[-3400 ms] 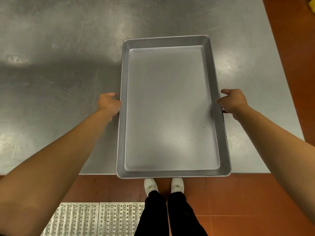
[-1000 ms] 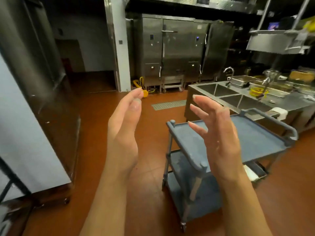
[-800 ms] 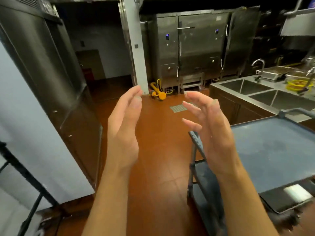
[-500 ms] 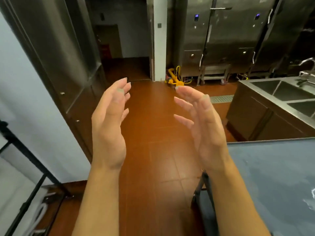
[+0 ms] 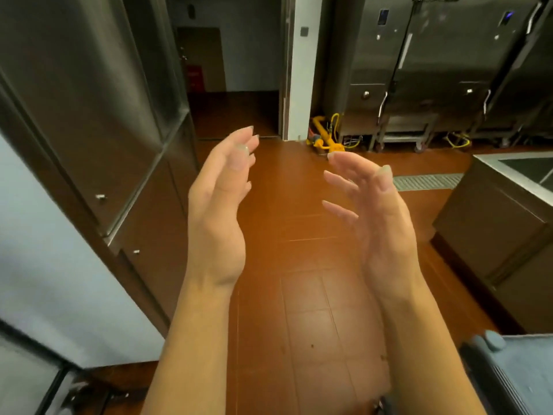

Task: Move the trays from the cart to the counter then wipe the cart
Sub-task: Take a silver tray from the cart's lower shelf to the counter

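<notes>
Only a corner of the blue-grey cart (image 5: 520,372) shows, at the bottom right edge of the head view. My left hand (image 5: 220,211) and my right hand (image 5: 380,217) are raised in front of me, palms facing each other, fingers straight and loosely spread. Neither hand holds or touches anything. No tray and no counter top with trays is in view.
Tall steel cabinets (image 5: 89,115) line the left side. Steel appliances (image 5: 434,61) stand at the back, with yellow hoses (image 5: 326,133) at their foot. A steel sink unit (image 5: 508,223) is at the right. Orange tiled floor (image 5: 299,310) runs between them, with a floor drain grate (image 5: 425,181).
I set the tray down on the counter and let go, then turned away. Over the last second the view swung left, so the cart slid to the bottom right; both hands stay raised and empty.
</notes>
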### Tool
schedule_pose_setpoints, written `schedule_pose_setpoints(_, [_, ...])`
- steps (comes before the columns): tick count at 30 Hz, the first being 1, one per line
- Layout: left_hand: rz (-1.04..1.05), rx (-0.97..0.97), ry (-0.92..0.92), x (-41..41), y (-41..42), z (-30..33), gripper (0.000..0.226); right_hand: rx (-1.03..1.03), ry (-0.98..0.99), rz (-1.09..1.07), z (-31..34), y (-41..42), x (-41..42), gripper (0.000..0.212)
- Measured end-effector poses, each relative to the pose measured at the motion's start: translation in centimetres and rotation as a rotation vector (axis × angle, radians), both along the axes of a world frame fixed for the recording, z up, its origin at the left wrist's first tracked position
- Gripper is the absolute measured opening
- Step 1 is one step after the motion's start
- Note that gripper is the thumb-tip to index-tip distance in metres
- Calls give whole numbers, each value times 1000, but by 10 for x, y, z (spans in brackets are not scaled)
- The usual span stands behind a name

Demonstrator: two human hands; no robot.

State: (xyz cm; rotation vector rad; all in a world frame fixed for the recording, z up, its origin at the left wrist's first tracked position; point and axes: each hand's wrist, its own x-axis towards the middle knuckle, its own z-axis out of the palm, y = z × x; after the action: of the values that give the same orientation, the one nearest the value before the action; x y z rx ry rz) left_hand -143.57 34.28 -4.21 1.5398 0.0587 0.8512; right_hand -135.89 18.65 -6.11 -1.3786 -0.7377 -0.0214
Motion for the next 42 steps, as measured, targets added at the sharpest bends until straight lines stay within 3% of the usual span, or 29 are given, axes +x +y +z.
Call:
schedule_pose_setpoints(6, [-130,-16,-35,109,22,17,75,11,11,-105,8,26,89,59])
schedule_pose_setpoints(22, [-279,18,-154,398,12,56,76,52,-81,-227,46,32,358,83])
schedule_pose_setpoints(26, [-316,19,-145,449,3,51,69,51,-73,-235,41,20,402,53])
schedule_pose_setpoints(35, [-417,-22,-73,578,-24,29,67,13,-16,-355,21,-11,510,51])
schedule_pose_setpoints(42, [-609,-18,-25,724,-63,2,63,-64,10,-587,-2,-49,625,54])
